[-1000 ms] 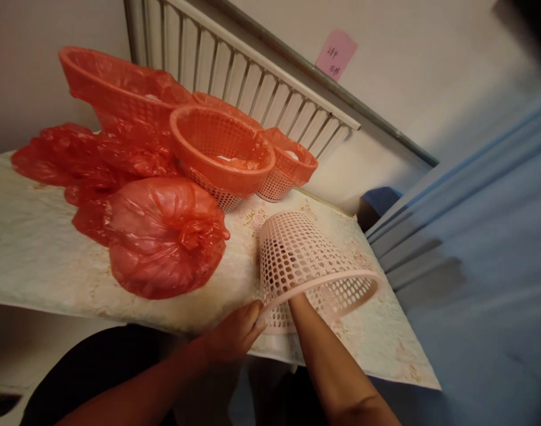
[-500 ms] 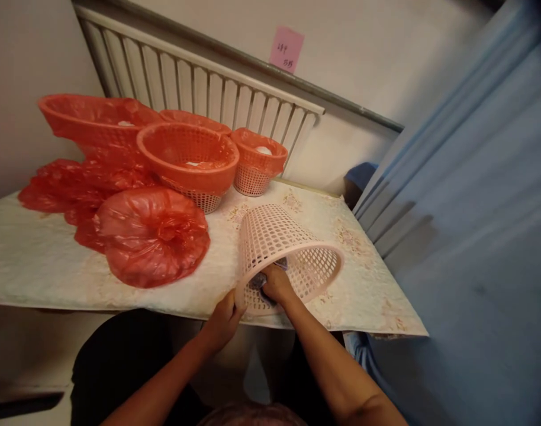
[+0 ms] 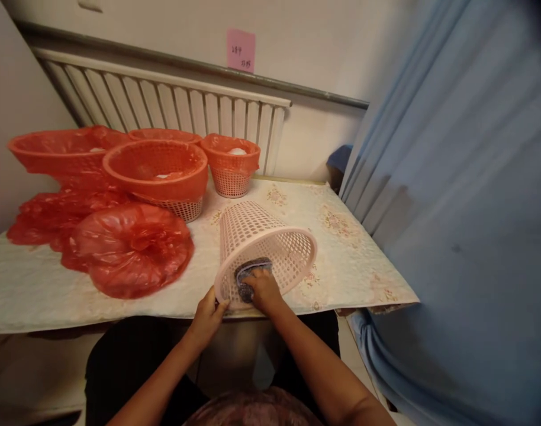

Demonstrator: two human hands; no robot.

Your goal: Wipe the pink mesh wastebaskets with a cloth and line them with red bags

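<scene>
A pale pink perforated wastebasket (image 3: 253,228) lies on its side on the table, its mouth facing me. My left hand (image 3: 208,313) is closed on the lower left of its rim, thumb on the inside. Inside the mouth, my right hand (image 3: 262,288) grips a dark grey cloth (image 3: 247,290) with a lighter edge and holds it near the left inner wall. Whether the cloth touches the wall I cannot tell. A red plastic bag (image 3: 135,248), bunched up, sits left of the wastebasket.
Several baskets lined with red bags stand at the back left, among them a large one (image 3: 155,186) and a small one (image 3: 232,168). Behind them runs a radiator (image 3: 177,109). A blue curtain (image 3: 430,236) hangs at the right. The flowered tablecloth (image 3: 350,260) reaches the near edge.
My right hand has come back toward the basket's mouth with the cloth, which now shows more fully. My left hand stays on the rim. The whole view has turned and shifted.
</scene>
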